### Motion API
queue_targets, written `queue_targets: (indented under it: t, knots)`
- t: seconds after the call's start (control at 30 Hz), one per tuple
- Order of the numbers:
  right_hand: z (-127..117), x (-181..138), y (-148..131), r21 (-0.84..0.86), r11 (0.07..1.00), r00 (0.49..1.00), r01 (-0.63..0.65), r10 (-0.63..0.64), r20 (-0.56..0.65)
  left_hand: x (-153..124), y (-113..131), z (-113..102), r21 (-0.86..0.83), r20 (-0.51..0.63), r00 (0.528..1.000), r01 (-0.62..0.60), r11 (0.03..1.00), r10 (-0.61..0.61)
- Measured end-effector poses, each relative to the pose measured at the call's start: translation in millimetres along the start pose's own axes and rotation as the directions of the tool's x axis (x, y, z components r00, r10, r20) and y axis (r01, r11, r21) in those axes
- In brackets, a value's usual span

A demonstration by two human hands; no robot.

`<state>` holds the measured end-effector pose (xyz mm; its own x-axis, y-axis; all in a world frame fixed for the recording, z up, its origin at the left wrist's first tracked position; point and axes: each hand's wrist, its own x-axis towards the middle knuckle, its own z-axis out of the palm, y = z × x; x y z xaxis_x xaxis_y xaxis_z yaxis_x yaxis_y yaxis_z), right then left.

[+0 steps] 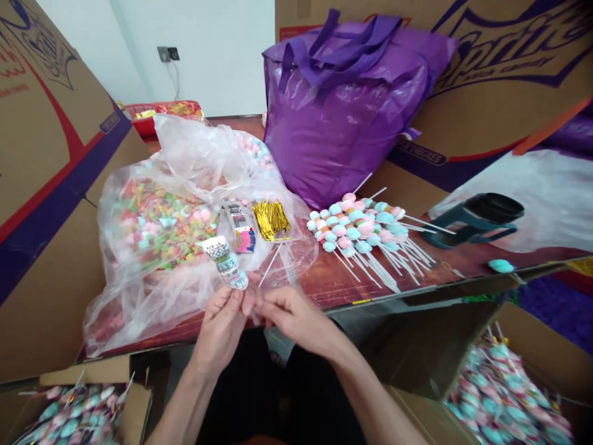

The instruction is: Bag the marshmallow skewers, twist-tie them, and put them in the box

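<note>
At the table edge, both hands [222,324] [290,315] pinch a wrapped candy skewer [227,262] upright.

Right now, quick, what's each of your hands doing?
Left hand: closed on the wrapped candy stick.
Right hand: fingers pinched at the same candy stick's base, beside a thin white stick.
</note>
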<state>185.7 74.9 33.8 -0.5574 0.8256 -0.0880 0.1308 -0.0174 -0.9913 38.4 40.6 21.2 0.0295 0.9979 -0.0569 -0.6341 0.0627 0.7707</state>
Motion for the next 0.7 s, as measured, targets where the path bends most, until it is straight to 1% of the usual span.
queue_targets:
  t: [0.03, 0.07, 0.1, 0.13, 0.17, 0.2, 0.23, 0.27, 0.33, 0.4, 0.5, 0.53, 0.57, 0.6, 0.63, 0.67, 0.7]
  knots:
    - [-10.2, 11.8, -3.5, -0.216, 0.975, 0.993, 0.056, -0.076, -0.087, 1.9, 0.7, -3.0, 0.017, -0.053, 0.998, -0.043, 0.999, 0.044]
    - [-20.1, 25.2, -6.3, -0.416, 0.907, 0.966, 0.062, -0.159, -0.203, 3.6, 0.6, -6.0, 0.040, -0.095, 0.993, -0.064, 0.997, 0.068]
    - [-29.5, 39.8, -8.1, -0.576, 0.818, 0.922, 0.014, -0.233, -0.308, 4.8, 0.0, -9.0, 0.059, -0.125, 0.990, -0.060, 0.996, 0.067]
    - [-38.1, 54.7, -8.7, -0.686, 0.725, 0.884, -0.065, -0.277, -0.376, 5.6, -1.0, -11.8, 0.071, -0.145, 0.988, -0.035, 0.997, 0.045]
    - [-45.9, 69.4, -8.1, -0.757, 0.638, 0.868, -0.139, -0.289, -0.404, 6.0, -2.1, -14.2, 0.072, -0.156, 0.988, -0.004, 0.997, 0.015]
    - [-52.6, 83.1, -6.3, -0.803, 0.568, 0.875, -0.181, -0.279, -0.395, 6.1, -3.2, -16.0, 0.066, -0.161, 0.987, 0.023, 0.998, -0.012]
    - [-58.4, 95.3, -3.7, -0.832, 0.522, 0.897, -0.186, -0.256, -0.361, 6.0, -4.2, -17.2, 0.054, -0.165, 0.986, 0.040, 0.998, -0.031]
    - [-63.0, 105.6, -0.3, -0.849, 0.502, 0.920, -0.162, -0.233, -0.314, 5.8, -5.1, -18.0, 0.034, -0.170, 0.984, 0.049, 0.998, -0.042]
    - [-69.4, 120.1, 7.3, -0.852, 0.514, 0.945, -0.097, -0.222, -0.242, 5.8, -6.3, -18.5, -0.019, -0.190, 0.980, 0.059, 0.998, -0.062]
    - [-72.9, 127.1, 14.4, -0.836, 0.546, 0.944, -0.051, -0.248, -0.219, 6.5, -7.2, -18.6, -0.076, -0.217, 0.972, 0.074, 0.994, -0.089]
    - [-75.4, 126.5, 20.4, -0.804, 0.595, 0.919, -0.010, -0.311, -0.241, 8.2, -8.6, -18.7, -0.119, -0.236, 0.962, 0.110, 0.987, -0.136]
    - [-75.3, 123.6, 20.7, -0.785, 0.619, 0.901, -0.002, -0.340, -0.270, 8.9, -9.2, -18.4, -0.123, -0.234, 0.961, 0.119, 0.985, -0.146]
    - [-74.5, 119.4, 20.2, -0.746, 0.666, 0.865, 0.007, -0.378, -0.329, 9.7, -9.8, -17.7, -0.123, -0.230, 0.961, 0.126, 0.984, -0.152]
    - [-72.7, 113.7, 18.7, -0.679, 0.734, 0.807, 0.029, -0.418, -0.417, 10.6, -10.3, -16.5, -0.120, -0.227, 0.961, 0.131, 0.984, -0.155]
    - [-69.5, 106.5, 16.6, -0.577, 0.814, 0.728, 0.074, -0.439, -0.527, 11.6, -10.9, -14.9, -0.113, -0.228, 0.961, 0.130, 0.985, -0.153]
    - [-64.6, 97.7, 14.2, -0.438, 0.887, 0.638, 0.148, -0.424, -0.643, 12.7, -11.6, -12.7, -0.099, -0.236, 0.961, 0.124, 0.987, -0.145]
    - [-57.9, 87.6, 11.7, -0.269, 0.932, 0.561, 0.243, -0.361, -0.744, 13.8, -12.3, -10.3, -0.078, -0.250, 0.960, 0.114, 0.990, -0.130]
